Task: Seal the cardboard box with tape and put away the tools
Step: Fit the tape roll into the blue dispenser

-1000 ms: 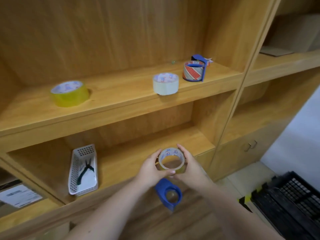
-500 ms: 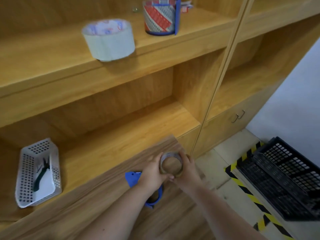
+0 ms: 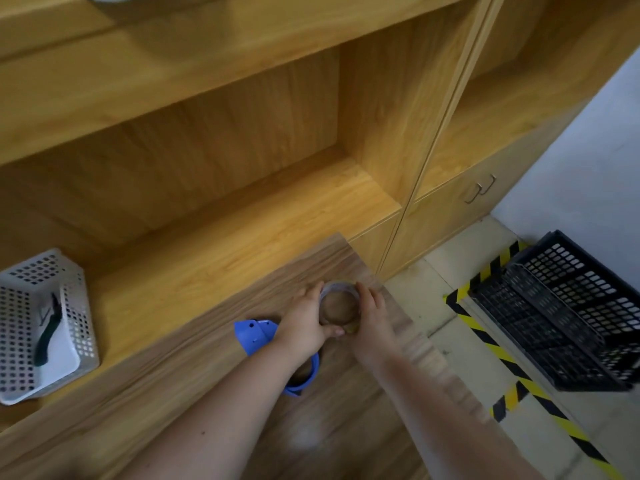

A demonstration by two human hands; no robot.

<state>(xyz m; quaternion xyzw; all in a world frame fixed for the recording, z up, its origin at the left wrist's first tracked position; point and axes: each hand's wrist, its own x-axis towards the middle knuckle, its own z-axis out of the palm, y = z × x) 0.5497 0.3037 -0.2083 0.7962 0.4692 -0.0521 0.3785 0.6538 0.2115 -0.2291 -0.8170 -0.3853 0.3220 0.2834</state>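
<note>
Both hands were closed on one tape roll (image 3: pixel 337 308), which sat on the wooden table (image 3: pixel 194 372) close to its far corner. The left hand (image 3: pixel 304 325) cupped the roll from nine o'clock, with the thumb pressed across its near edge, and the right hand (image 3: pixel 370 318) wrapped it from three o'clock. A blue tape dispenser (image 3: pixel 258 336) lay just at seven o'clock of the roll, partly hidden under the left wrist. No cardboard box was in view, so sealing looked not yet begun.

Several risks seemed likely. With the roll so near the table corner, a slip of either grip could have sent it rolling over the edge toward the floor and the black crate (image 3: pixel 568 317) at three o'clock. If the person was hunting for the loose tape end, it could have torn or stuck back down. The left forearm, lying over the dispenser, might have nudged it or caught its cutting edge. At nine o'clock, the white basket (image 3: pixel 20 327) holding pliers (image 3: pixel 48 332) stood well apart on the shelf (image 3: pixel 242 216).
</note>
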